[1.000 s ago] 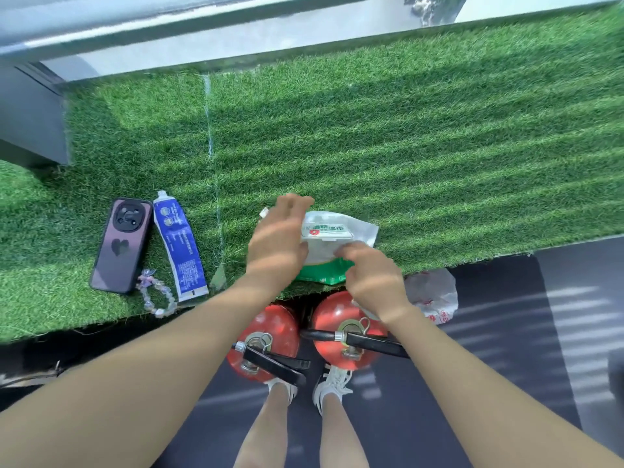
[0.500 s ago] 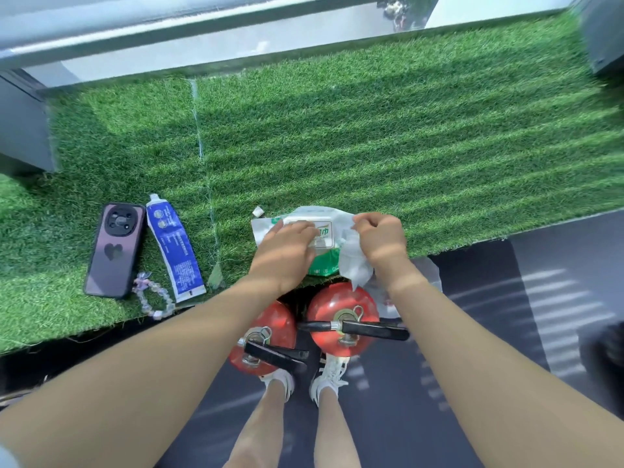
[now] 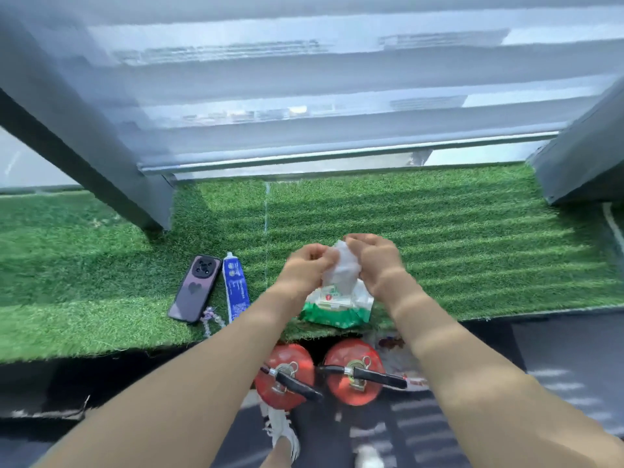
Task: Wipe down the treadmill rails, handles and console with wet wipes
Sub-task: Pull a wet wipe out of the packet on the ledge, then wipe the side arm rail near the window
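Wipe [image 3: 341, 270] drawn up out of the pack [image 3: 336, 304], a bunched white sheet held between both hands at mid-frame. The left hand [image 3: 305, 265] pinches its left edge with curled fingers; the right hand [image 3: 373, 253] has its fingers curled round the top and right side. The pack lies just below them on the turf ledge [image 3: 472, 265], near its front edge, and the sheet's lower end looks to reach the opening or sit just above it; the blur hides whether it is fully free.

To do this step well, I judge the sheet should be pulled straight up and clear, so the next one does not trail out, and the pack flap pressed closed if it has one. Then spread the sheet flat between the two hands rather than using it as a wad, since a flat wipe covers rails and handles better. No treadmill shows here, so all the wiping is ahead.

Left of the hands lie a phone [image 3: 194, 292] and a tube [image 3: 236, 288]; two red extinguishers [image 3: 353, 369] stand below the ledge.
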Tool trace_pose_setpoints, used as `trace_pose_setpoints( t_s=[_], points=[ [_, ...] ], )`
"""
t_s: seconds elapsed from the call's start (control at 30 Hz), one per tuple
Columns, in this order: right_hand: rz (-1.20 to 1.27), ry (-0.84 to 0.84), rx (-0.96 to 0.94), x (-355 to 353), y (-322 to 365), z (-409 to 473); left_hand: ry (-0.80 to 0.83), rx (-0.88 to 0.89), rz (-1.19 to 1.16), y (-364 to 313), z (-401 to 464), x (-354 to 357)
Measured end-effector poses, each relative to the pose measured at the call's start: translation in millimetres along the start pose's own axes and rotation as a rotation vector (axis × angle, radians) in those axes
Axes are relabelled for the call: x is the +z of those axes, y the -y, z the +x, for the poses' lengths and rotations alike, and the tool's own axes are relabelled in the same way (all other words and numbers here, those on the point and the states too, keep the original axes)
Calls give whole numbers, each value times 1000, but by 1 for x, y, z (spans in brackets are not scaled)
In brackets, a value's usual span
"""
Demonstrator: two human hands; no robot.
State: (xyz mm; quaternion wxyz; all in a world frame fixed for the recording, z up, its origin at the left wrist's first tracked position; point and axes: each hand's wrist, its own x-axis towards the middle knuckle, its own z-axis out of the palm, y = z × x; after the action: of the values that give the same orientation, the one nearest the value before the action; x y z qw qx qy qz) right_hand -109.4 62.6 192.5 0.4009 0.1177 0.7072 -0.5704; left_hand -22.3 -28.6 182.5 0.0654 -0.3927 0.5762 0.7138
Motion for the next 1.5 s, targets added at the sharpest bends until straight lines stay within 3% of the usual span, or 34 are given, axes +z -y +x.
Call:
trace_pose_setpoints(
  t_s=[0.2, 0.33, 0.5, 0.7, 0.8, 0.93, 1.07, 1.2, 1.4, 1.5],
  points=[
    [-132, 508, 30, 3, 24, -87, -381, 222, 74, -20, -101, -11],
    [-293, 811, -125, -3, 21, -154, -620, 347, 63, -1, -182, -8],
    [-683, 939, -325, 4, 8, -247, -883, 343, -163, 24, -290, -12],
    [-862, 1071, -483, 31, -10, -359, -1085, 428, 46, 46, -439, -22],
    [-760, 1133, -542, 40, -18, -410, -1144, 479, 84, 63, -503, -31],
    [-603, 1293, -420, 53, -46, -476, -1219, 496, 118, 90, -576, -34],
    [-791, 1404, -330, 63, -95, -535, -1338, 465, 176, 136, -651, -35],
    [-872, 1458, -262, 68, -163, -595, -1292, 428, 183, 196, -725, -39],
    [-695, 1479, -327, 81, -256, -678, -1171, 417, -98, 277, -819, -50],
    [-641, 1503, -364, 77, -286, -709, -1208, 374, -140, 303, -849, -49]
  ],
)
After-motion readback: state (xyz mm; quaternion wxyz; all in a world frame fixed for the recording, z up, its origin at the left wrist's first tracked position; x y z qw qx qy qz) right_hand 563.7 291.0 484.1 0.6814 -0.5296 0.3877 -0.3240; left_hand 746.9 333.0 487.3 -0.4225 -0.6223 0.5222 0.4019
